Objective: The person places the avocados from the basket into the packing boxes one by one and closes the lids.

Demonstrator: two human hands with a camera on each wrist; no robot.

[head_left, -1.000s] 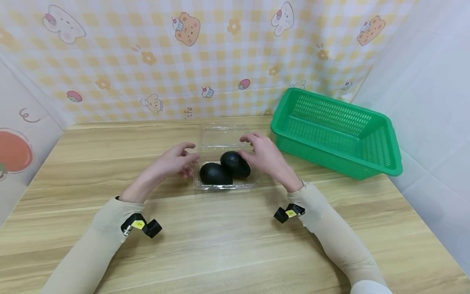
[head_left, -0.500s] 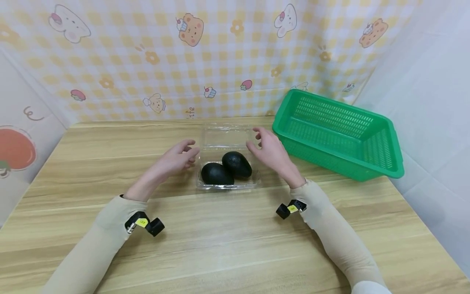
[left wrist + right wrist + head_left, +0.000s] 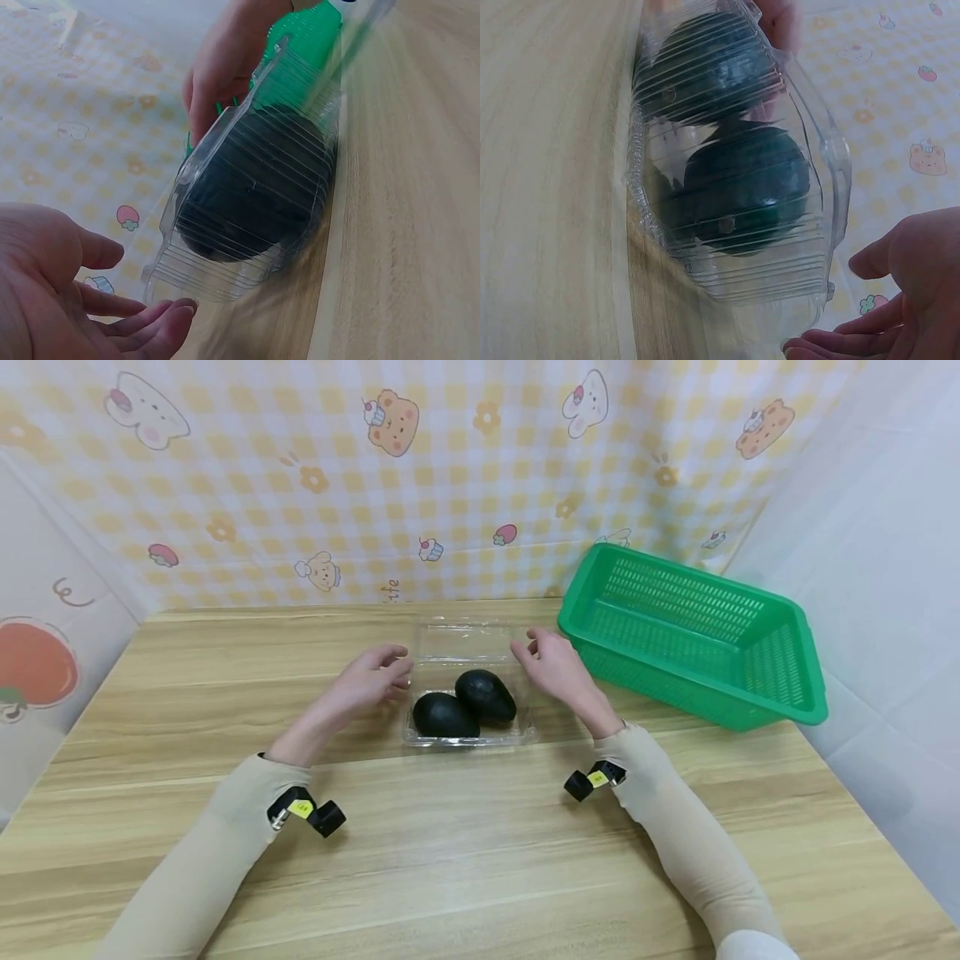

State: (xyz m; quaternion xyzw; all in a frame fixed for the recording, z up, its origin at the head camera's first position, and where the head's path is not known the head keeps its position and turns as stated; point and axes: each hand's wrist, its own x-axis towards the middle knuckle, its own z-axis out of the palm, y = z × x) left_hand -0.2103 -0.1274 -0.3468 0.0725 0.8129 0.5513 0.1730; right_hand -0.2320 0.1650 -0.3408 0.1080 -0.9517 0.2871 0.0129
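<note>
Two dark avocados [image 3: 446,717] lie side by side in a clear plastic clamshell box [image 3: 472,742], whose lid [image 3: 465,642] is folded back toward the wall. My left hand [image 3: 367,678] is at the box's left side, fingers loosely bent; in the left wrist view its fingertips [image 3: 180,306] are right at the box's edge. On the other side, my right hand [image 3: 557,668] is beside the hinge and lid with relaxed fingers and thumb apart. In the right wrist view, the ribbed box wall stands between that hand [image 3: 907,285] and the avocados [image 3: 746,187].
A green plastic basket [image 3: 686,685] stands at the back right of the wooden table [image 3: 465,843], beyond my right hand. A yellow checked cloth [image 3: 450,468] hangs behind the table, and a white sheet [image 3: 892,610] covers the right side.
My right hand has moved off the right-hand avocado, outward to the box's right side. My left hand has shifted slightly at the left edge. The avocados stay in the box.
</note>
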